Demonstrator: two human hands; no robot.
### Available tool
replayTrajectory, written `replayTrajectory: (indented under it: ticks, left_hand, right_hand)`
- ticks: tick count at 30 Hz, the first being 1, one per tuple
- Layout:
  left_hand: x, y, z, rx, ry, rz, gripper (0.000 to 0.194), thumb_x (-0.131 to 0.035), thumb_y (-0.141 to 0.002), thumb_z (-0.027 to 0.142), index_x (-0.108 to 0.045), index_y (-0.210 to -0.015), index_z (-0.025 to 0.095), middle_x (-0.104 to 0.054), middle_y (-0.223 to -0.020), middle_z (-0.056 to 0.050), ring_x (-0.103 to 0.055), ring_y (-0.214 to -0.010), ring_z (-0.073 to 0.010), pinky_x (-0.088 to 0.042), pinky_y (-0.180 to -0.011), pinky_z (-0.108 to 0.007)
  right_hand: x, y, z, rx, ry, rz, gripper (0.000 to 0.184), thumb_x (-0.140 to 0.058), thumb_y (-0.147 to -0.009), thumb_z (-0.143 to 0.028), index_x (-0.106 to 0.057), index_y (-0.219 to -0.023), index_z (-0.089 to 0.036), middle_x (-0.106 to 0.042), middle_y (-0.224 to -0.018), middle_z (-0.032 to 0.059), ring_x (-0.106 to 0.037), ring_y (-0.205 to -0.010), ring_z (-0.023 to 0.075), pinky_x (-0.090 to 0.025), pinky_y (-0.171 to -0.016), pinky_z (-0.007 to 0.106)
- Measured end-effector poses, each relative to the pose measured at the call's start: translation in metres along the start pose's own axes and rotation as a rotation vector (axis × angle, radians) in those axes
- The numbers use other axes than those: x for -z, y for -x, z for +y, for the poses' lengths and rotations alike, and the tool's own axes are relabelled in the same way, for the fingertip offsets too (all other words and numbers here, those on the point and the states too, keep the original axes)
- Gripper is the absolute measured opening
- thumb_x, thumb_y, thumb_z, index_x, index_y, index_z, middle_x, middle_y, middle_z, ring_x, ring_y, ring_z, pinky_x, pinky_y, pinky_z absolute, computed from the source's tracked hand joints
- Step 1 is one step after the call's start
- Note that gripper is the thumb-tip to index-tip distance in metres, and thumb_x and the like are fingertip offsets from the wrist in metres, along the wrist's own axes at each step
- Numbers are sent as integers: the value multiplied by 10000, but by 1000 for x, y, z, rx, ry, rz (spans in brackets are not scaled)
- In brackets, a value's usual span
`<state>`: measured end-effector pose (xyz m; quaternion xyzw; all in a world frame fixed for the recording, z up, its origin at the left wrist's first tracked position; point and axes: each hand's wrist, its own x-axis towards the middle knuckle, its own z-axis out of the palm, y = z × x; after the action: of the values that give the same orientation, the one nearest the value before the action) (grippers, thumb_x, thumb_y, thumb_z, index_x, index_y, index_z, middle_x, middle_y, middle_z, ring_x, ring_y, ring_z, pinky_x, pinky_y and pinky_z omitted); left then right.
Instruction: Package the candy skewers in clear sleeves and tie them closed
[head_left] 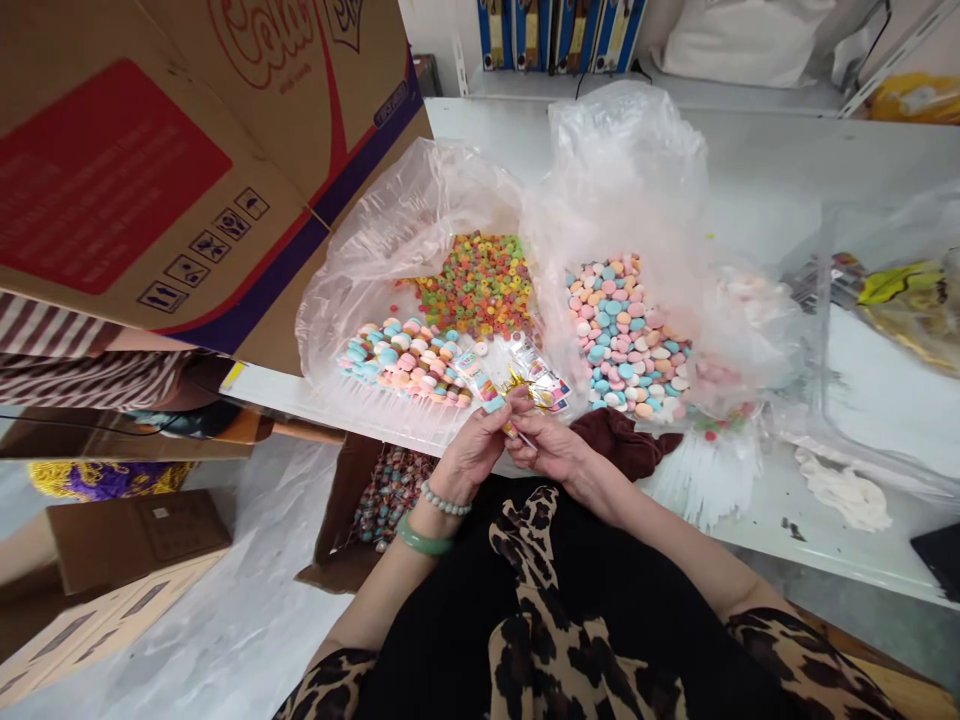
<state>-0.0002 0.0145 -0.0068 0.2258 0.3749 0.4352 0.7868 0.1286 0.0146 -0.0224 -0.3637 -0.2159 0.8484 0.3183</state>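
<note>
My left hand (474, 440) and my right hand (551, 445) meet at the table's front edge, fingers pinched together. A small candy stick (493, 404) with a pale blue top pokes out of my left fingers. My right fingers close on a small yellow and pink piece at its lower end; its details are too small to tell. Just beyond lie gold twist ties (517, 380) and printed wrappers (541, 378). Left of them, candies stacked on white sticks (409, 362) lie in rows. Behind are small ring candies (480, 285); to the right are pastel tablet candies (622, 335).
Clear plastic bags (630, 160) surround the candies. A large carton (225, 150) stands at left. Dark brown cloth (622, 443), white sticks (705, 480) and a white glove (844, 490) lie right. Below, an open box (390, 500) holds wrapped candies. Another person's striped sleeve (90, 365) shows at left.
</note>
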Motion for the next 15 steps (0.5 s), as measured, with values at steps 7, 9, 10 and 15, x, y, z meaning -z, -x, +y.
replayTrajectory:
  ticks: [7,9,10,15]
  left_hand:
    - [17,-5,-1,7,90,219,305,-727,-748,398,-669,-612,131,-723,-925,-96,-655,-776,-170,-528,-705,-285]
    - [13,-9,0,-20,155,284,236,-687,-792,354,-720,-756,123,-721,-903,-90,-665,-882,-186,-528,-815,-293]
    - [9,-10,1,-5,183,280,233,-661,-816,340,-730,-829,119,-719,-899,-88,-664,-916,-191,-523,-855,-302]
    - [-10,-9,-1,140,333,153,199,-614,-867,298,-725,-903,137,-706,-867,-49,-653,-850,-140,-524,-842,-259]
  right_hand:
    - [-14,23,10,644,1103,364,167,-523,-901,-296,-649,-930,-190,-665,-951,85,-599,-889,212,-491,-768,351]
    - [-20,25,8,927,1500,409,237,-495,-930,-213,-639,-1117,-190,-639,-1187,129,-551,-1103,256,-439,-933,423]
    - [-22,23,6,999,1636,396,270,-474,-939,-179,-630,-1159,-186,-629,-1224,142,-537,-1133,265,-422,-952,439]
    - [-16,4,-3,815,1343,393,197,-494,-918,-204,-680,-859,-174,-671,-873,115,-581,-902,238,-437,-853,405]
